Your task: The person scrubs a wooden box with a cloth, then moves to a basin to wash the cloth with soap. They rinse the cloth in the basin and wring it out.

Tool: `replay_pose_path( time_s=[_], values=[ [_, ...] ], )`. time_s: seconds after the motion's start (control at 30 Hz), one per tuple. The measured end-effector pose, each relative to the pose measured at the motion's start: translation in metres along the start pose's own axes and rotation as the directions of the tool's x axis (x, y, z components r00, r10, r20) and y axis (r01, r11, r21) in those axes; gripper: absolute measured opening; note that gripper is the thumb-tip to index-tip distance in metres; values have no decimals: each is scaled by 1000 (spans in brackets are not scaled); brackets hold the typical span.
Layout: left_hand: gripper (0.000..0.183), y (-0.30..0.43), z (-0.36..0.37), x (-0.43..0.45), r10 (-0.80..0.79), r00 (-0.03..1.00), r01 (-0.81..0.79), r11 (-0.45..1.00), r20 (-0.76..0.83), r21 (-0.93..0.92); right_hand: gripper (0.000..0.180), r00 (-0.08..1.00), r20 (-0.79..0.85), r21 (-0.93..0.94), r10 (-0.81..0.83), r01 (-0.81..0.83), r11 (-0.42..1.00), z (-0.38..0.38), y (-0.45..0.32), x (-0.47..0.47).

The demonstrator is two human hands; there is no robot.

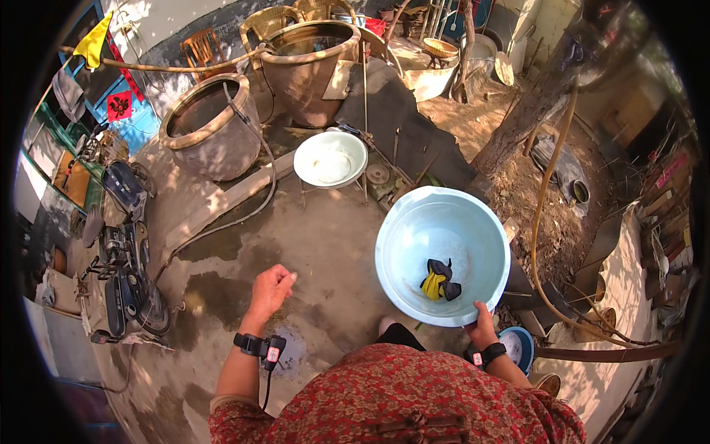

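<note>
My right hand (481, 325) grips the near rim of a large light-blue basin (407, 244), thumb over the edge and fingers hidden beneath it. At the basin's bottom lies a small crumpled yellow and dark cloth (437, 282). Out to the left, my left hand (273, 287) hangs over the concrete floor with its fingers curled in and nothing visible in them. Ahead stands a white basin (331, 159) on a thin-legged stand, apart from both hands.
Two big earthenware vats (238, 144) stand ahead, with a hose (260, 205) trailing from one. A parked electric bike (125, 277) is at left. To the right are a leaning tree trunk (518, 127), a curved pole (537, 233) and a small blue bucket (530, 351) beside me.
</note>
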State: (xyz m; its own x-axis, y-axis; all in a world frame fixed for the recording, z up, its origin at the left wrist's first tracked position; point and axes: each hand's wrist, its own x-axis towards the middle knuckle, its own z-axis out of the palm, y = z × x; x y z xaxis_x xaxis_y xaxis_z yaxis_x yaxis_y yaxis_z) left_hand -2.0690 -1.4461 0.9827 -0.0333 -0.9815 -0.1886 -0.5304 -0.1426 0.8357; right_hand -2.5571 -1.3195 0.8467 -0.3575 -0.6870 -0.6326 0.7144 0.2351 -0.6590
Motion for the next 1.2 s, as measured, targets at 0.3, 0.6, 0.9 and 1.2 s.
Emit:
replay_pose_path(
  time_s=[0.3, 0.6, 0.9, 1.2],
  values=[
    [16, -117, -64, 130, -206, 955, 93, 893, -215, -441, 45, 999, -24, -102, 26, -28, 994, 163, 0, 127],
    [23, -267, -133, 71, -884, 460, 778, 445, -79, -443, 44, 982, 79, -169, 170, -155, 973, 352, 10, 222],
    [24, -267, -234, 420, -615, 785, 502, 704, -78, -503, 45, 991, 95, -85, 95, -87, 993, 501, 34, 231],
    [63, -26, -178, 693, -15, 901, 378, 513, 433, -770, 47, 978, 207, -207, -23, 67, 976, 604, 0, 279]
  ],
)
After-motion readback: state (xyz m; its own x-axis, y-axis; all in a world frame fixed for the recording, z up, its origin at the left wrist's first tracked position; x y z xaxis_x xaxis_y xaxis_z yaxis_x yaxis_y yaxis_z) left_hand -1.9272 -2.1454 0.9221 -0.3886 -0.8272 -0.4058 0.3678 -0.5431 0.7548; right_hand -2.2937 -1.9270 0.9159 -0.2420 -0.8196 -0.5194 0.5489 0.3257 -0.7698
